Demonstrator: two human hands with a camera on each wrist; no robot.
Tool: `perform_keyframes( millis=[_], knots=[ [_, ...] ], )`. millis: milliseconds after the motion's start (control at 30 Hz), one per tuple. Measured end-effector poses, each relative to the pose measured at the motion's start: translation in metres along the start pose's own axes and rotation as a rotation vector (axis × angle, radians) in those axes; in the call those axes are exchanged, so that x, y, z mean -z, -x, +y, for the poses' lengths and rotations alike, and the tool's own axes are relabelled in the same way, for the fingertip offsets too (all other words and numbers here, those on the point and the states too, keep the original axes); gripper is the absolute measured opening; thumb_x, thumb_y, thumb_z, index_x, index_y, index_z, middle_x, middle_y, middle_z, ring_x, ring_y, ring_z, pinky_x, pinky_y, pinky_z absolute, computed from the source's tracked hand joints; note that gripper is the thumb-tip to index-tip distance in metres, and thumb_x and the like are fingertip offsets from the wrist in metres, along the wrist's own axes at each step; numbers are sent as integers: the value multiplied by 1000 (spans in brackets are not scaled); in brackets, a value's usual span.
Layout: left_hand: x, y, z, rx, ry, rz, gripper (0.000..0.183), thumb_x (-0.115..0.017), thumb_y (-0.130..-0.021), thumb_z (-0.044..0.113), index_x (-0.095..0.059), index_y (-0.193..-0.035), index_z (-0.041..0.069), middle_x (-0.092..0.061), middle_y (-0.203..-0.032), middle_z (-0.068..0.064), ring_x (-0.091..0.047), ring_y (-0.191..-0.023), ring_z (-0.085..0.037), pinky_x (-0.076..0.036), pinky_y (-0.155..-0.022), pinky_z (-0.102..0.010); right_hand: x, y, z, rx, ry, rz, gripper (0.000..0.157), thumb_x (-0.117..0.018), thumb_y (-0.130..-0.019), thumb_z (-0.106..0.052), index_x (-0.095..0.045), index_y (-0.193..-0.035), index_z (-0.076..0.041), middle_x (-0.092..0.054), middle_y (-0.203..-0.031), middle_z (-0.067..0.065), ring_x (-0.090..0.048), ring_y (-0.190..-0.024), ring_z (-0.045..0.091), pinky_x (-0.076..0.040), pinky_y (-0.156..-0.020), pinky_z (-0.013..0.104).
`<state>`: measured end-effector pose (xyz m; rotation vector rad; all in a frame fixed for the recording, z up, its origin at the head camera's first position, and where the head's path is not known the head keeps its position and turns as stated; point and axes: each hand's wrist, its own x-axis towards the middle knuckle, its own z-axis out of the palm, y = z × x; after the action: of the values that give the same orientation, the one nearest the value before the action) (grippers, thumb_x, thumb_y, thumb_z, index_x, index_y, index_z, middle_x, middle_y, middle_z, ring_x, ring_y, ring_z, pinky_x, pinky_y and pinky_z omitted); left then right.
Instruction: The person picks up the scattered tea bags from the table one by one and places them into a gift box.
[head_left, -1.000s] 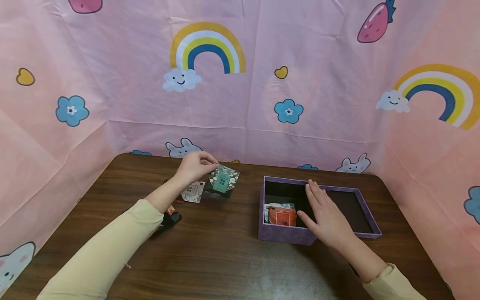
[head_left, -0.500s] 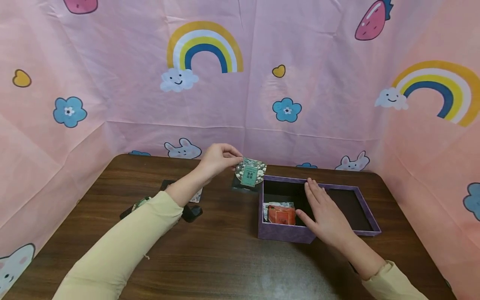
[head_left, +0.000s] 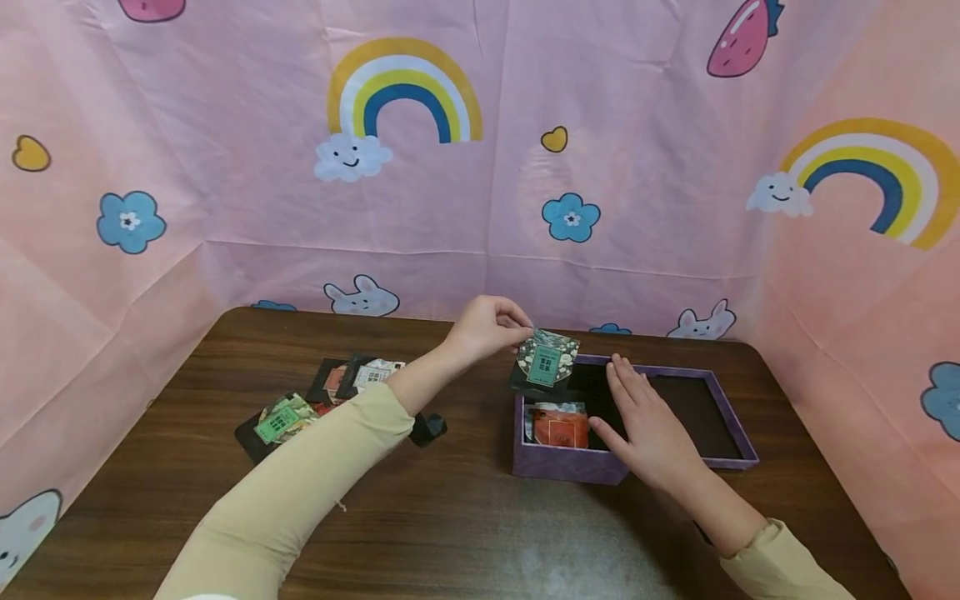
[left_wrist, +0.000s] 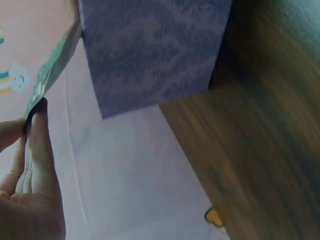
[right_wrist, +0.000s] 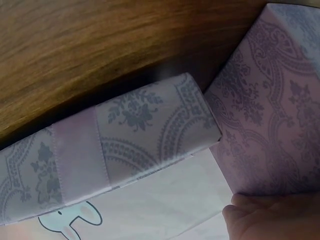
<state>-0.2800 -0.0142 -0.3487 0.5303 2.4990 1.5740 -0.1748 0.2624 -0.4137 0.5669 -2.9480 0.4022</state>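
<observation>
My left hand pinches a flat tea sachet by its upper left corner, with thumb and fingers meeting on the edge. Its green label and white-flower print face up, and it hangs over the back left corner of a purple box. In the left wrist view the sachet is nearly edge-on beside the box wall. An orange-red sachet stands in the box's left part with a paler one behind it. My right hand rests on the box's right side, fingers straight.
The box's lid, dark inside, lies right against the box. Several more sachets are piled at the left, among them a green-labelled one and a white-labelled one. A small black item sticks out past my left sleeve. Printed cloth surrounds the table.
My left hand has carried the green-labelled sachet rightward from near the pile to over the box, uncovering more of the sachets at the left. The right hand keeps its place.
</observation>
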Motion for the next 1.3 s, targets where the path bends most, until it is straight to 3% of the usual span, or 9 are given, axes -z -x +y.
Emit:
perform_keyframes(
  millis=[200, 367, 533, 767, 933, 1167, 1300],
  knots=[
    [-17, 0, 0, 3, 12, -47, 11, -76, -97, 7, -80, -105, 0, -80, -98, -18, -78, -83, -34, -64, -70, -29, -1, -1, 1, -9, 9, -11, 83, -57, -107, -47, -28, -165, 5, -20, -177, 21, -21, -164, 39, -24, -130, 61],
    [-28, 0, -1, 10, 10, -56, 10, -77, -96, 6, -80, -103, 0, -81, -97, -17, -75, -69, -15, -67, -75, -38, -2, -2, 2, -19, -5, -23, 85, -56, -107, -50, -27, -165, 5, -18, -178, 20, -18, -165, 39, -23, -131, 61],
    [-39, -1, -3, 4, -29, -73, 10, -78, -97, 9, -81, -104, 3, -81, -98, -15, -76, -70, -17, -64, -68, -29, -3, -2, 3, -15, -15, -24, 85, -56, -107, -49, -25, -166, 4, -17, -178, 20, -18, -165, 39, -23, -131, 62],
    [-54, 4, -8, -75, -170, -91, 6, -78, -97, 10, -81, -102, 7, -81, -97, -10, -75, -77, -17, -56, -66, -21, -3, -2, 3, 0, -19, -15, 84, -58, -107, -46, -26, -166, 5, -18, -177, 20, -19, -165, 40, -23, -130, 62],
    [-60, 7, -8, -128, -294, -84, 4, -79, -97, 11, -81, -100, 10, -81, -96, -5, -75, -86, -16, -58, -75, -24, -3, -2, 2, 6, -18, 7, 83, -59, -107, -44, -27, -165, 6, -19, -177, 21, -20, -164, 40, -24, -130, 62],
    [-64, 11, -6, -186, -476, -129, 5, -77, -96, 9, -81, -98, 12, -81, -93, -2, -74, -85, -14, -60, -78, -26, -4, -1, 1, 10, -14, 22, 82, -60, -106, -44, -30, -164, 6, -22, -176, 21, -23, -163, 41, -25, -129, 63],
    [-64, 11, -5, -219, -530, -158, 5, -78, -96, 9, -82, -95, 14, -81, -93, -1, -73, -84, -14, -59, -77, -26, -4, 0, 1, 9, -16, 20, 81, -59, -106, -43, -30, -164, 7, -21, -176, 21, -22, -164, 40, -25, -129, 62]
  ],
)
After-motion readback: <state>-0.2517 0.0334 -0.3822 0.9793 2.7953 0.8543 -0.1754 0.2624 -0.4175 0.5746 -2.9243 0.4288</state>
